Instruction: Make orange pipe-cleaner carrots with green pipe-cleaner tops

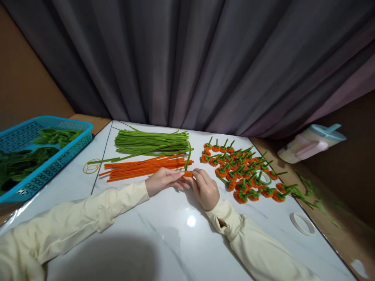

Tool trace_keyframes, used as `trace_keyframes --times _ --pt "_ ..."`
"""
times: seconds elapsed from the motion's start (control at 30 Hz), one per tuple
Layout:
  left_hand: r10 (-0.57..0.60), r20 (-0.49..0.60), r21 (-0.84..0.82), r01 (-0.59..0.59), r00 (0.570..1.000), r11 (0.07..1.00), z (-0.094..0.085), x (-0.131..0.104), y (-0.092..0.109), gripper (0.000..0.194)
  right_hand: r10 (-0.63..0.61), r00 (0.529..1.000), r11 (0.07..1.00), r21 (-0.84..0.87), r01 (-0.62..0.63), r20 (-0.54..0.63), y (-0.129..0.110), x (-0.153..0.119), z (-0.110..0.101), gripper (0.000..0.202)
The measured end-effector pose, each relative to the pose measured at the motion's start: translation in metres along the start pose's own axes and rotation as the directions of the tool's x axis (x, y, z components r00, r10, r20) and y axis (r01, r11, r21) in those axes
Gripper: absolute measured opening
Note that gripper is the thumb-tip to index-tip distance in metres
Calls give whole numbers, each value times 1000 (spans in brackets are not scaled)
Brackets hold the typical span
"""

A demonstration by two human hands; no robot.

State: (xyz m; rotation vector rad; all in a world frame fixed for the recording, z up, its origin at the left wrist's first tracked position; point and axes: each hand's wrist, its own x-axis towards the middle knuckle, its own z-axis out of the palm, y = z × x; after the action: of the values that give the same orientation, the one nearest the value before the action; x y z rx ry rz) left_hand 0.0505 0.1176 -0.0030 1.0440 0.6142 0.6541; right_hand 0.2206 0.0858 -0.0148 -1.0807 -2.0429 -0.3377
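Note:
Between my two hands is a small orange coil of fuzzy stem (188, 174), with a green stem (189, 156) rising from it. My left hand (165, 180) pinches its left end, the other fingers loosely spread below. On the right end, my right hand (206, 189) is closed with thumb and fingers. Just behind my left hand lies a bundle of loose orange stems (140, 168), and farther back a thick bundle of green stems (150, 142). To the right of my hands stand many small orange pieces with green tops (241, 183).
A blue basket (58, 156) with green leaf shapes sits at the left. Yellow rings (91, 166) lie near the orange stems. A white tape roll (302, 223), a green-edged roll (263, 177) and a lidded cup (310, 143) are at the right. A grey curtain (175, 62) hangs behind.

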Motion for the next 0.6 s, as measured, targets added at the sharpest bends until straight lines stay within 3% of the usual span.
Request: trace_keyframes --times 0.17,0.37,0.6 --pt "79 -82 141 -67 994 988 2 -1 0 38 -22 999 1000 -11 22 27 -1 0 0 17" --pt "120 -147 143 -99 982 985 0 -1 5 35 -77 997 997 -10 77 -28 -1 3 -4 35" --pt "114 -147 150 -92 983 984 0 -3 8 33 -107 991 971 206 122 -82 -2 3 -3 47"
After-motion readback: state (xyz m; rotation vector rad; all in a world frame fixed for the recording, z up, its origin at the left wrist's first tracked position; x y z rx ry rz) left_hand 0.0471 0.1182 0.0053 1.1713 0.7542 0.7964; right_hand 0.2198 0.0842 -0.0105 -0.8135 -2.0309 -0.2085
